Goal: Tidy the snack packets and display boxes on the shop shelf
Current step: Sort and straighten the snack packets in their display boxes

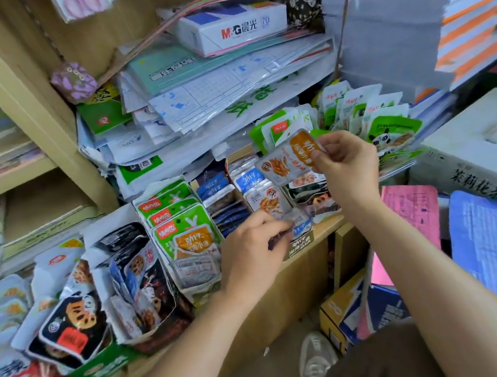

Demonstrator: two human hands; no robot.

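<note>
Two bare forearms reach in from six o'clock toward a crowded wooden shop shelf [295, 289]. At two o'clock from centre, the right hand [349, 167] pinches a flat silver-and-orange snack packet [288, 156] by its right edge and holds it in the air above the open display boxes. At centre, the left hand [251, 251] curls its fingers onto a small silver-and-blue packet [300, 227] at the front of a brown cardboard display box [300, 243].

Toward nine o'clock from that box stand a row of dark blue packets [227, 205], then upright green-and-orange packets [187, 232]. At eight o'clock, black packets with lotus-root pictures [72, 329] lie jumbled. At two o'clock, green-and-white panda packets [391, 130] fan out.

At twelve o'clock, a white box of copy paper [232, 28] sits on a slumped stack of plastic-wrapped papers [223, 93]. At five o'clock, a grey sneaker [314, 362] rests on the floor.
</note>
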